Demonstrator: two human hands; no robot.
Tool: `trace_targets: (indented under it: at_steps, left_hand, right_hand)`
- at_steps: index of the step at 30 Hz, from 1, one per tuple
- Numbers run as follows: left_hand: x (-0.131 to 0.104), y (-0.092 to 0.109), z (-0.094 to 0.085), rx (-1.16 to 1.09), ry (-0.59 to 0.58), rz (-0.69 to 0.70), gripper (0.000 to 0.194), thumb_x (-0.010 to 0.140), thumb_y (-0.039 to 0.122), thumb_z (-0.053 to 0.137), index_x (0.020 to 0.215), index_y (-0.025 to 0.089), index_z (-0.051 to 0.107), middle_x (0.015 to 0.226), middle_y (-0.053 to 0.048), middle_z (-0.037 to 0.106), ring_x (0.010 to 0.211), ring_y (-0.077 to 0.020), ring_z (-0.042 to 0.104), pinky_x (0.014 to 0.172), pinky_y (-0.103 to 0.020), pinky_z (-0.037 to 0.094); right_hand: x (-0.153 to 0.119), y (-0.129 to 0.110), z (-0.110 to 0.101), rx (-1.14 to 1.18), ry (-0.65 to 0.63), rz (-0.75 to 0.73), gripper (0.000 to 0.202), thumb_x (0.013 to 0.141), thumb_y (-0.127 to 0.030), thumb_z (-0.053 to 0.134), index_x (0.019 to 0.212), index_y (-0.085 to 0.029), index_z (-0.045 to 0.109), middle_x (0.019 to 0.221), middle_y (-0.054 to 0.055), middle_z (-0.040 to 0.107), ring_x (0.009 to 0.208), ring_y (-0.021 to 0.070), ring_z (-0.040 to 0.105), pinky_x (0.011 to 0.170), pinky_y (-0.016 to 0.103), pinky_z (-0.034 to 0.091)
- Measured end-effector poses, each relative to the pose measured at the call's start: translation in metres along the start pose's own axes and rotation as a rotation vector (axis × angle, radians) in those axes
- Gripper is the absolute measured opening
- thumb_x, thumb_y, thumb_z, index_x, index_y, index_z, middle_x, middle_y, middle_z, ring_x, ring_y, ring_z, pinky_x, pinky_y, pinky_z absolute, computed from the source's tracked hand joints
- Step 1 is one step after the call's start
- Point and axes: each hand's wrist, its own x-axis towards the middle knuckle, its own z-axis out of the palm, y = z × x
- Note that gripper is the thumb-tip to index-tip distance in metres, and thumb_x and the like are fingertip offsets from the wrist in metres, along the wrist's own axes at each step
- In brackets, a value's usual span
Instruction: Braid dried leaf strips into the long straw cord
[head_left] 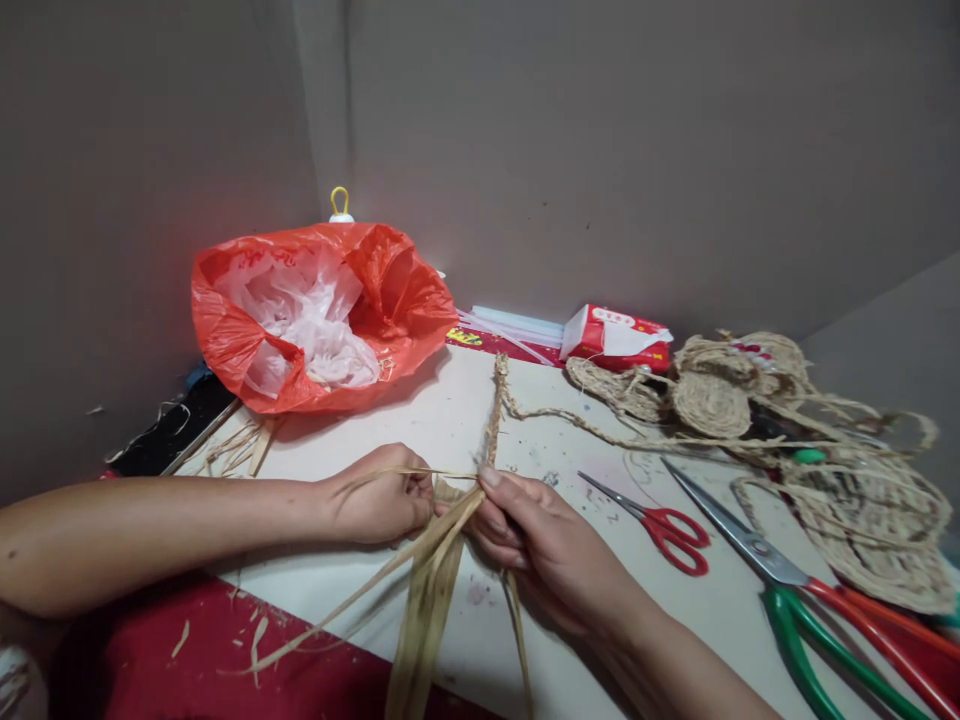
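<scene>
My right hand (pixel 529 520) pinches the lower end of a narrow straw-coloured braid (pixel 493 420) between thumb and fingers. From that pinch, wide dried plant strips (pixel 426 615) fan out downward and to the left. To its left, my left hand (pixel 386 497) is closed on a thin strip (pixel 439 472) that runs across to the braid. Beyond my hands, the braid points away over the white board and bends right into a long plaited cord (pixel 592 432). Small red-handled scissors (pixel 664 530) lie just right of my right hand.
Large shears (pixel 776 570) with green and red handles lie at the right. Behind them are coiled and woven braid pieces (pixel 712 400). A red plastic bag (pixel 405 370) holding white plastic stands at the back left. A tissue pack (pixel 619 340) sits by the wall.
</scene>
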Motion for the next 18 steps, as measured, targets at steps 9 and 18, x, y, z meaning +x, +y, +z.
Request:
trace_targets:
  at_steps: [9,18]
  left_hand:
    - [-0.014,0.003,-0.003,-0.404,-0.091,-0.018,0.012,0.074,0.025,0.058,0.07,0.014,0.057,0.048,0.005,0.048,0.041,-0.0063,0.039,0.042,-0.019,0.031]
    - [-0.028,0.019,-0.046,-0.698,0.13,0.089,0.019,0.077,0.027,0.065,0.081,0.015,0.051,0.076,-0.002,0.063,0.071,-0.0125,0.062,0.068,-0.025,0.048]
  right_hand:
    - [0.004,0.002,-0.005,-0.176,-0.053,0.013,0.046,0.09,-0.048,0.046,0.056,-0.018,0.037,0.051,-0.007,0.028,0.044,0.0059,0.021,0.044,0.025,0.013]
    - [0.004,0.002,-0.004,-0.112,-0.065,0.006,0.046,0.089,-0.046,0.047,0.055,-0.018,0.036,0.051,-0.007,0.03,0.042,0.005,0.02,0.044,0.025,0.012]
